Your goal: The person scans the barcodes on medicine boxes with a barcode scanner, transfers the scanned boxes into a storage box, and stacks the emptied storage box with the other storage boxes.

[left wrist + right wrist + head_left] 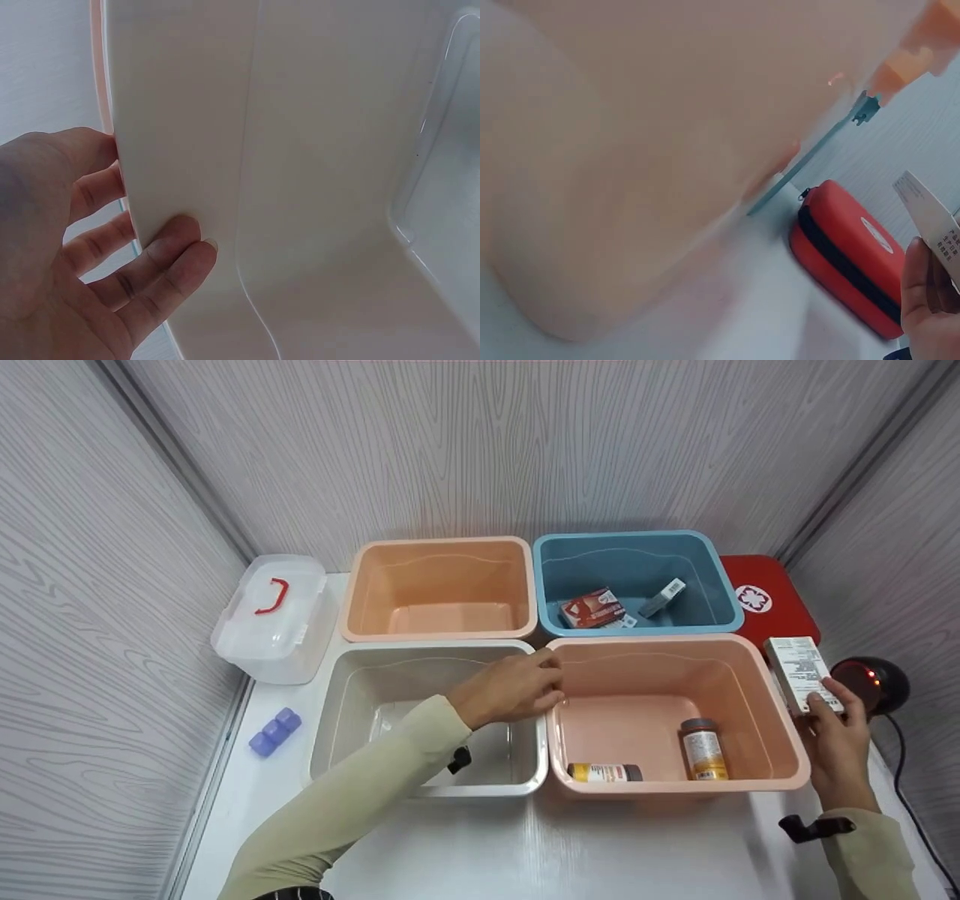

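My right hand (836,742) grips a white medicine box (799,671) with printed text, thumb and fingers at its near end. In the right wrist view the box (930,221) stands up from the fingers at the right edge. A black scanner (874,686) with a red light is just right of the box. My left hand (514,686) rests at the rim between the light grey bin (427,791) and the front pink bin (679,789). The left wrist view shows two relaxed fingers (176,262) touching the grey bin's inner wall, with the others outside the rim.
Two bottles, one standing (703,750) and one lying (604,772), are in the front pink bin. Behind are a peach bin (439,541) and a blue bin (622,538) holding small boxes. A red case (772,592), clear lidded box (274,615) and purple pill organizer (274,733) flank them.
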Demonstrator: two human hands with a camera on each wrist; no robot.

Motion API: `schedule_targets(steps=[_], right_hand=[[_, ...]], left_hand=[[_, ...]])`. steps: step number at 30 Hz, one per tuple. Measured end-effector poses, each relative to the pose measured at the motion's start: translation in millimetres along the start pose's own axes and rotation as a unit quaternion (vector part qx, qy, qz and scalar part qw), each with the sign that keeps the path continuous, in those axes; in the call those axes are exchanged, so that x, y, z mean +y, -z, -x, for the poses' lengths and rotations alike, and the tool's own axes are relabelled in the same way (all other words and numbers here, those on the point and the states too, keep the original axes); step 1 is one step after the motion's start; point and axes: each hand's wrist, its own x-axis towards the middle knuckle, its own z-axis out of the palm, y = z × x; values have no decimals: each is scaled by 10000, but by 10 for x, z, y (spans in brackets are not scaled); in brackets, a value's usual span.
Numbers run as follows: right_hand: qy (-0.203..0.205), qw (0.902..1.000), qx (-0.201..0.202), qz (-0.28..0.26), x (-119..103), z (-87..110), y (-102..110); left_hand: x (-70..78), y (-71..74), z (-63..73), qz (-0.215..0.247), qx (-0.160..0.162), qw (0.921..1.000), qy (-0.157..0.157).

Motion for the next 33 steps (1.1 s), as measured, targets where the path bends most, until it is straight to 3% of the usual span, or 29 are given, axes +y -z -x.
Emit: schedule_targets(steps=[4,9,14,18,22,26,31,33], right_hand=[[78,9999,-60,-88,-13,8,-20],[579,9968,-435,-328,-131,-4,-120],[994,9903,-903,348,-388,-11,-320],[1277,9791,-1217,1013,-634,-29,-548],[1658,9556,-1374,2009,-838,-55,-785],[1969,9356,-1841,2280,-958,-113,-1044],[2172,9105,-2367,2602,-942,-209,-1407],[2326,8773,-2431,3422,-886,-254,-1587]], left_hand=[[3,3,4,62,-12,10000,5],[1,-1,2,62,-58,9999,65],[-2,-11,-2,72,-73,9999,86],[-4,-10,4,83,-27,10000,21],[-4,-4,10,80,7,10000,-15],[-6,-4,9,86,-25,10000,15],[-3,-8,6,145,-56,9999,44],[-1,-10,4,160,-46,9999,37]])
